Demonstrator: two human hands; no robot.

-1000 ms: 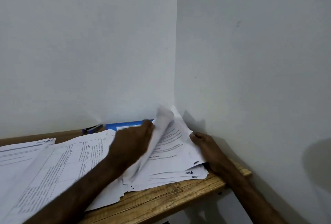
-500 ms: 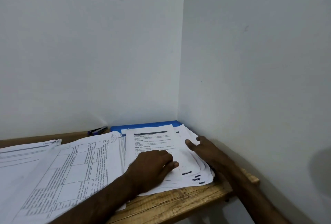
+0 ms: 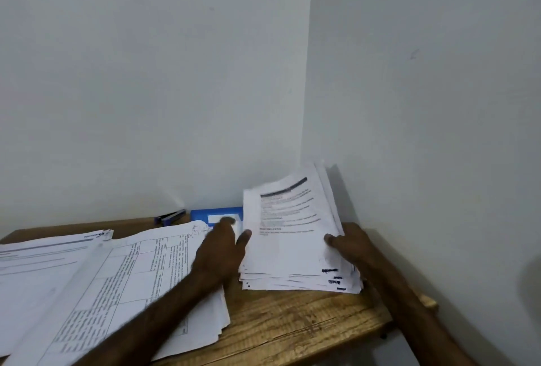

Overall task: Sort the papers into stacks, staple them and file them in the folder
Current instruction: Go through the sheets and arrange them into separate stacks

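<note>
A stack of printed papers stands tilted up in the table's right corner, its lower edge resting on the wooden table. My right hand grips its right side, thumb on the top sheet and fingers behind. With fingers straight, my left hand lies along the stack's left edge and its thumb touches that edge. Behind my left hand, partly hidden, a blue folder lies against the wall. Left of it sits a dark stapler.
A wide pile of sheets with printed tables covers the table's middle and left, under my left forearm. Another pile lies at the far left. Walls close the corner behind and to the right of the table.
The right-hand stack lay flat under my left hand; now it is raised and tilted in my right hand. My left hand has slid off its top to its left edge.
</note>
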